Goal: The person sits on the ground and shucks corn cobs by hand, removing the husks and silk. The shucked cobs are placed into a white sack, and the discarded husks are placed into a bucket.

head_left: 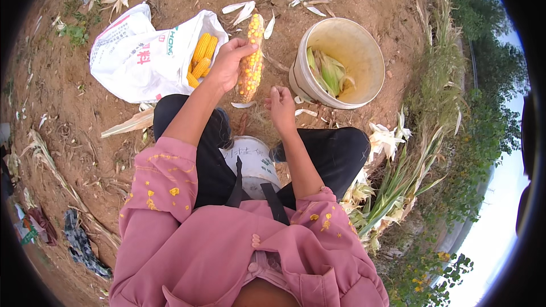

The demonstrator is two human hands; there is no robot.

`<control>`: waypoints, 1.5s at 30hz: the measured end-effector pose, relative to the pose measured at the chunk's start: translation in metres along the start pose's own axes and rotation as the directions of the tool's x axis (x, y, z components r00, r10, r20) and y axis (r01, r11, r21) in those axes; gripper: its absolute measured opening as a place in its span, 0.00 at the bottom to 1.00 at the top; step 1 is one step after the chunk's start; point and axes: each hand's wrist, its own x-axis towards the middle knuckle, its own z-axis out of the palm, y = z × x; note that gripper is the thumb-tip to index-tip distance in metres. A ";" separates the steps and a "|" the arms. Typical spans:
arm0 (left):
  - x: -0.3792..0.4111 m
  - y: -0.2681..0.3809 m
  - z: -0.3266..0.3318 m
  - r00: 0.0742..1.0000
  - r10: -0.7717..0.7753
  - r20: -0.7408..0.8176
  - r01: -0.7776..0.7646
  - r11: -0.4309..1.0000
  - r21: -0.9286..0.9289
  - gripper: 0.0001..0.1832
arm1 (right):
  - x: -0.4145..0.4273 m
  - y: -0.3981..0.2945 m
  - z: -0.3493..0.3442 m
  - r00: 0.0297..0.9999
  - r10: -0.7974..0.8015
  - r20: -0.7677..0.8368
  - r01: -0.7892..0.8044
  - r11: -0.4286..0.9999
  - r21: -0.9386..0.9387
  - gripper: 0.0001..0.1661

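Note:
My left hand (230, 63) grips a husked corn cob (251, 66) upright, its kernels sparse and patchy, between a white woven sack and a bucket. My right hand (280, 104) is just right of the cob's lower end, fingers curled with thumb against them; whether something small is between the fingertips I cannot tell. Several full yellow corn cobs (204, 49) lie in the mouth of the white sack (132, 57) on the left. At the right stands a pale plastic bucket (367, 51) holding corn still in green husks (328, 72).
A white bucket (251, 157) with writing stands between my legs. Loose husks (243, 13) are scattered on the bare soil. Husks and green leaves (384, 196) are heaped at my right, beside shrubs. A dry stalk (64, 179) and a dark cloth (83, 241) lie at left.

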 end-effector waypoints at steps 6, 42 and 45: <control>0.001 -0.002 0.000 0.998 0.059 -0.028 -0.059 0.998 0.011 0.12 | -0.002 -0.062 0.017 0.991 -0.129 0.019 0.115 0.937 0.330 0.25; 0.000 0.001 0.002 0.999 0.032 -0.024 -0.031 0.999 0.017 0.11 | 0.018 -0.025 -0.013 0.996 0.028 -0.082 -0.012 0.983 0.182 0.11; 0.002 0.000 0.001 1.000 0.023 0.003 -0.023 0.998 0.052 0.12 | 0.023 0.012 -0.007 0.917 -0.347 -0.194 0.263 0.895 -0.360 0.15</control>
